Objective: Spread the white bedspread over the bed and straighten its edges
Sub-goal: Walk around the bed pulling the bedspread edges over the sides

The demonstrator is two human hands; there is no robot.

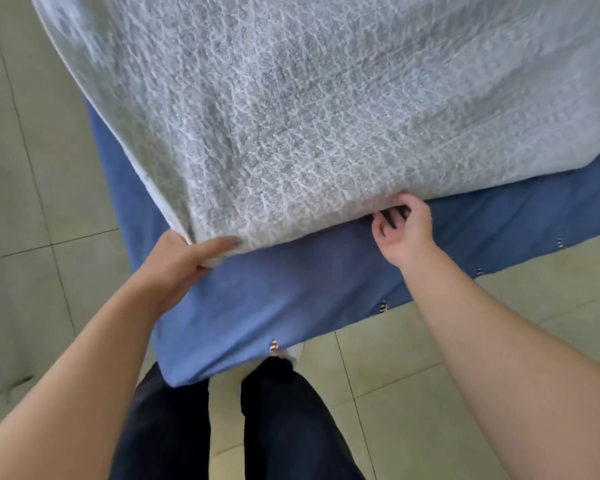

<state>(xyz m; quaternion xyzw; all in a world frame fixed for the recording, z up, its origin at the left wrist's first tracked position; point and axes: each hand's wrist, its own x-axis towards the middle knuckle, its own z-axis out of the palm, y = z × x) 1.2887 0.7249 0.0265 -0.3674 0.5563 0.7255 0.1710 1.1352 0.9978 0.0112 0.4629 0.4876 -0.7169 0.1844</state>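
Floor point(413, 393): large pale greenish-beige tiles with thin dark grout lines, visible left of and below the bed's corner. Finish dull, lightly smudged. Lighting soft and even, no hard shadows

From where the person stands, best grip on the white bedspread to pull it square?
Probably the near hem of the white bedspread, pinched from below and the front. That edge lies free over the blue sheet. The left hand pinches the corner; the right hand curls under the hem.

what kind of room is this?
Probably a bedroom: a bed in a blue sheet, a white bedspread being pulled over it, pale tiled floor.
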